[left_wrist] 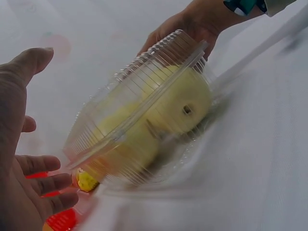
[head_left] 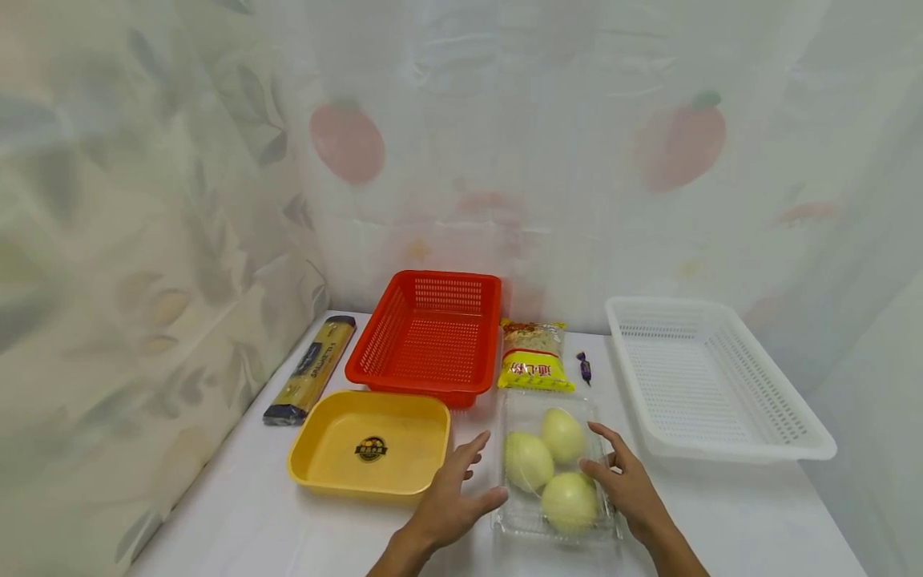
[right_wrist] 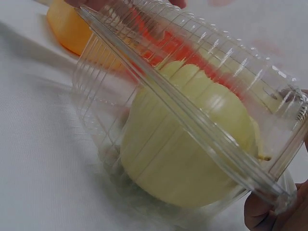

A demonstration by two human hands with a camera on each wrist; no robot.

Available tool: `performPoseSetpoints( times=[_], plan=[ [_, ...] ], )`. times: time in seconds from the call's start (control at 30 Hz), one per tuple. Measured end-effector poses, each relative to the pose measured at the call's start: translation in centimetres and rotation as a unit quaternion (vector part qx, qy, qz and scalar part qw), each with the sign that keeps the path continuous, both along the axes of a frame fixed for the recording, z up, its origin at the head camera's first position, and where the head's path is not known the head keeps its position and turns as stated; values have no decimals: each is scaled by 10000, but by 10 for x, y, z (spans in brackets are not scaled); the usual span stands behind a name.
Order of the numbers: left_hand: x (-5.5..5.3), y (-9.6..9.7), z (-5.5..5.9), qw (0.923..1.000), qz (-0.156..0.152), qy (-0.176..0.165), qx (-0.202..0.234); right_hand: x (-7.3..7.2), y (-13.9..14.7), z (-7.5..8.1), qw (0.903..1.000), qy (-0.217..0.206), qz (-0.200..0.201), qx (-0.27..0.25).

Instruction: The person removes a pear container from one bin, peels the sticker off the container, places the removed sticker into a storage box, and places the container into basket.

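Observation:
A clear plastic clamshell box (head_left: 521,519) stands on the white table with three pale yellow-green melons (head_left: 570,502) inside. Its ribbed walls and lid rim show close up in the right wrist view. My left hand (head_left: 453,498) is at the box's left side, thumb and fingers spread, apart from it and holding nothing. On the opposite side, my right hand (head_left: 629,482) has its thumb and forefinger extended over the lid's edge, fingers loosely bent. Some of its fingers are hidden. The left wrist view shows this hand (left_wrist: 192,29) behind the box.
A yellow basin (head_left: 339,449) stands left of the box, with a red basket (head_left: 440,344) behind it and a noodle pack (head_left: 312,373) farther left. Beyond the box lie a yellow pasta bag (head_left: 535,357) and a purple-wrapped candy (head_left: 585,369). A white basket (head_left: 692,385) stands at right.

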State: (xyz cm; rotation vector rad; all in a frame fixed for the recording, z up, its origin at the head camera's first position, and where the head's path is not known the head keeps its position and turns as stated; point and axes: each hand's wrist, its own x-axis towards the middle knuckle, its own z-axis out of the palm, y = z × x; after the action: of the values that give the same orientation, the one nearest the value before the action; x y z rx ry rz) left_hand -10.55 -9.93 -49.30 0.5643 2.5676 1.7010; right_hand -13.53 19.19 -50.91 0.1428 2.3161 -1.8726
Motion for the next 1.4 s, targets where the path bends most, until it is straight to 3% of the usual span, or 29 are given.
performPoseSetpoints(
  times=[0.33,0.73,1.2,1.4],
  plan=[
    [-9,10,-8,9998,64,81,-179,-1,0,-3,10000,6,14,-17],
    [-20,23,-10,9980,47,-572,-258,-1,-1,-5,9999,63,-46,-75],
    [-35,34,-12,9977,23,-326,-600,1,-2,0,9999,17,-61,-152],
    [-39,36,-10,9966,-6,-46,-824,0,-1,-5,9998,34,-81,-154]
  ],
)
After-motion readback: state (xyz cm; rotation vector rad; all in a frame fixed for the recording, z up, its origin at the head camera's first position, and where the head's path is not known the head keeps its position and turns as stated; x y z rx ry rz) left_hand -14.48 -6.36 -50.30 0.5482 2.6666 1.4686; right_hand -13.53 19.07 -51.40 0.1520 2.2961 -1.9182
